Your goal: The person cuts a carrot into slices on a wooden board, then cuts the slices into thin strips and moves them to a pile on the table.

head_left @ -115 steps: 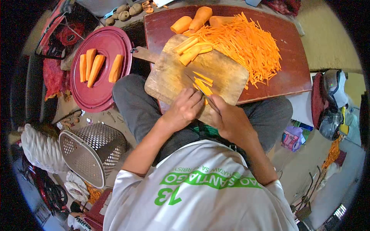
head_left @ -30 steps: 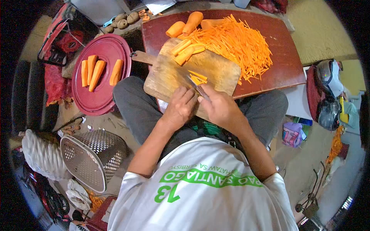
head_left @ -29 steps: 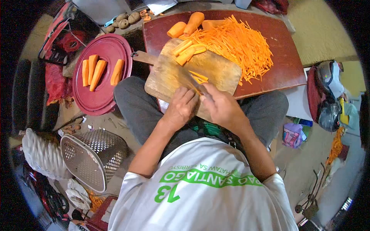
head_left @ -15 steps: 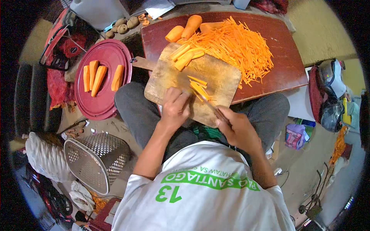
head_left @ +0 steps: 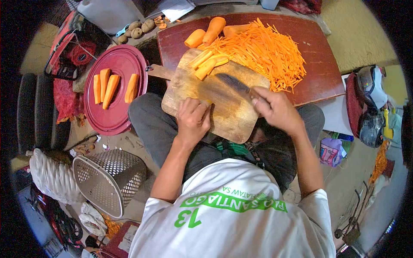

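Note:
My right hand (head_left: 275, 109) is wrapped round the handle of a knife (head_left: 234, 83), its blade over the right part of the wooden cutting board (head_left: 232, 122). My left hand (head_left: 192, 118) is closed at the board's left edge, with a small bit of orange carrot showing at its fingertips. Cut carrot pieces (head_left: 208, 64) lie at the board's upper left. Beyond the board a large heap of carrot strips (head_left: 275, 56) covers part of the red table (head_left: 320, 71), beside whole peeled carrots (head_left: 214, 30).
A red round lid (head_left: 116, 122) at the left holds several carrot pieces (head_left: 111, 91). Below it stands a perforated basket (head_left: 122, 176). Potatoes (head_left: 136, 32) lie at the back left. Helmets (head_left: 371, 92) and a purple packet (head_left: 331, 152) are at the right.
My right hand and the knife have moved up and to the right. The thin carrot strips from the board's middle are gone from there. My left hand has barely moved.

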A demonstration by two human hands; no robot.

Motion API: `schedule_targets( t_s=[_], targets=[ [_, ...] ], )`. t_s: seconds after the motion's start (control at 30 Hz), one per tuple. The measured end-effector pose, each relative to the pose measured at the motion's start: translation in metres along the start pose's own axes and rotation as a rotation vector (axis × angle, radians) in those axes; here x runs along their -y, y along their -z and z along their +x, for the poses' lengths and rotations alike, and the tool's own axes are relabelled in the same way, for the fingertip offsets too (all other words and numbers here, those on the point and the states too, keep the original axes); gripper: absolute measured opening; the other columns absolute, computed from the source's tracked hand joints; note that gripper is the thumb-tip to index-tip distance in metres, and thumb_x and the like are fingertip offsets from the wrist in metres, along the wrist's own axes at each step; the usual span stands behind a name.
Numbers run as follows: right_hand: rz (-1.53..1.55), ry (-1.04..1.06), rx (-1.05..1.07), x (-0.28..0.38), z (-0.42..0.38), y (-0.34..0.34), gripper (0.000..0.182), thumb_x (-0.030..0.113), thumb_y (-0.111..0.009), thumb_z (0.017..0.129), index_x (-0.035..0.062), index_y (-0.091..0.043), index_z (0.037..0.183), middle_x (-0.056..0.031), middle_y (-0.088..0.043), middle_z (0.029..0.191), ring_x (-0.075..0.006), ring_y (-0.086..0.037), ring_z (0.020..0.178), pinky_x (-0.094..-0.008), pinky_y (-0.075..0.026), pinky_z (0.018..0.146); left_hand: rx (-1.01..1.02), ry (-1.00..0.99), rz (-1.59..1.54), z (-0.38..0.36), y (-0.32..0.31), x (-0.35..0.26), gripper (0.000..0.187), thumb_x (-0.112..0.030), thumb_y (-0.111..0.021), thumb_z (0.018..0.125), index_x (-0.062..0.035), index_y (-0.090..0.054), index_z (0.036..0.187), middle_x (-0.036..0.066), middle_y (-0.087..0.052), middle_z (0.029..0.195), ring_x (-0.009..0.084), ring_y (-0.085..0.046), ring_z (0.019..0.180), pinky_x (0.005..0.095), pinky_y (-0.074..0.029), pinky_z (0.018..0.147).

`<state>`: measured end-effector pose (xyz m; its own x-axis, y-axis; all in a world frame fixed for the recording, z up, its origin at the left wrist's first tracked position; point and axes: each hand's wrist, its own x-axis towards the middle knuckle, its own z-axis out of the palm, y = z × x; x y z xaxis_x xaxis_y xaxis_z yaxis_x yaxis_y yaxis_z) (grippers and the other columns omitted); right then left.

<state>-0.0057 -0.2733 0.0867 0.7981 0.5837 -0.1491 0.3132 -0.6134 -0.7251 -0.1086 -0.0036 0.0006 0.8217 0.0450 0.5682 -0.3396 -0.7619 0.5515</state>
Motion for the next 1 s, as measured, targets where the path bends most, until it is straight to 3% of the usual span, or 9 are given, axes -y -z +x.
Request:
schedule_targets(
  t_s=[0.23,0.37,0.4,0.53,0.63,0.77,0.83,0.87,1.0],
  targets=[
    [-0.203,-0.014,-0.100,-0.028,0.038,0.053,0.040,0.021,-0.069,0.102,-0.0038,-0.069,0.135,-0.0225,-0.080,0.115,-0.0276,-0.079,0.107,-0.0383,-0.059,0.094,0.020,-0.028,0.024,0.003,-0.003,0.001,0.018,0.001,-0.082,0.078,-0.0046,-0.072,0.092,0.009,-0.057,0.083,0.0321,-0.057,0.081,0.0444,-0.043,0.076],
    [-0.225,0.071,-0.287,-0.035,0.042,0.076,0.044,0.019,-0.071,0.101,-0.0045,-0.068,0.138,-0.0208,-0.081,0.113,-0.0250,-0.078,0.103,-0.0375,-0.059,0.092,0.100,0.004,0.051,0.001,-0.002,0.002,0.032,0.002,-0.080,0.073,-0.0051,-0.077,0.103,0.011,-0.062,0.090,0.0330,-0.061,0.088,0.0458,-0.047,0.080],
    [-0.211,0.062,-0.308,-0.040,0.045,0.084,0.045,0.026,-0.071,0.101,-0.0022,-0.070,0.135,-0.0242,-0.080,0.114,-0.0346,-0.079,0.108,-0.0401,-0.060,0.096,0.100,0.007,0.053,0.001,-0.003,0.002,0.031,0.002,-0.081,0.074,-0.0054,-0.077,0.104,0.011,-0.063,0.090,0.0330,-0.061,0.088,0.0456,-0.047,0.080],
    [-0.158,0.089,-0.441,-0.037,0.042,0.099,0.042,0.024,-0.070,0.103,-0.0036,-0.070,0.135,-0.0204,-0.081,0.107,-0.0254,-0.078,0.097,-0.0388,-0.060,0.090,0.132,0.052,0.039,0.006,0.000,0.000,0.027,0.000,-0.081,0.079,-0.0054,-0.078,0.105,0.012,-0.064,0.090,0.0336,-0.061,0.086,0.0452,-0.047,0.079],
    [0.119,-0.101,-0.397,-0.028,0.028,0.083,0.042,0.024,-0.070,0.104,-0.0028,-0.070,0.135,-0.0186,-0.081,0.107,-0.0259,-0.077,0.095,-0.0401,-0.061,0.087,0.171,0.099,-0.013,0.011,0.003,0.006,0.022,0.000,-0.080,0.083,-0.0039,-0.077,0.104,0.013,-0.065,0.088,0.0347,-0.062,0.086,0.0460,-0.049,0.080],
    [-0.283,0.203,-0.367,-0.031,0.006,0.035,0.041,0.024,-0.068,0.104,0.0025,-0.069,0.139,-0.0213,-0.079,0.118,-0.0372,-0.079,0.106,-0.0466,-0.063,0.086,0.143,0.136,-0.118,0.033,0.006,0.000,0.019,-0.002,-0.080,0.087,-0.0019,-0.077,0.105,0.015,-0.068,0.087,0.0361,-0.066,0.088,0.0471,-0.051,0.085],
    [-0.426,0.342,-0.362,-0.015,-0.007,0.020,0.043,0.024,-0.070,0.101,0.0050,-0.066,0.139,-0.0215,-0.077,0.119,-0.0399,-0.077,0.102,-0.0520,-0.062,0.085,0.087,0.069,-0.158,0.055,0.005,-0.004,0.016,-0.003,-0.080,0.086,-0.0024,-0.075,0.102,0.015,-0.064,0.085,0.0367,-0.062,0.084,0.0464,-0.048,0.081],
    [-0.485,0.255,-0.283,-0.002,-0.013,0.019,0.040,0.015,-0.075,0.097,0.0067,-0.069,0.136,-0.0183,-0.078,0.112,-0.0384,-0.077,0.096,-0.0478,-0.061,0.080,0.060,0.038,-0.182,0.067,0.005,-0.008,0.016,-0.004,-0.081,0.085,-0.0027,-0.075,0.100,0.014,-0.063,0.083,0.0370,-0.061,0.083,0.0460,-0.046,0.079],
    [-0.613,0.316,-0.258,0.005,-0.015,0.019,0.042,0.014,-0.075,0.096,0.0084,-0.066,0.136,-0.0141,-0.073,0.100,-0.0375,-0.074,0.088,-0.0479,-0.060,0.075,0.082,-0.163,-0.161,0.135,-0.002,-0.035,0.035,-0.014,-0.086,0.083,-0.0057,-0.077,0.116,0.012,-0.068,0.103,0.0339,-0.062,0.102,0.0470,-0.044,0.091]
  ],
)
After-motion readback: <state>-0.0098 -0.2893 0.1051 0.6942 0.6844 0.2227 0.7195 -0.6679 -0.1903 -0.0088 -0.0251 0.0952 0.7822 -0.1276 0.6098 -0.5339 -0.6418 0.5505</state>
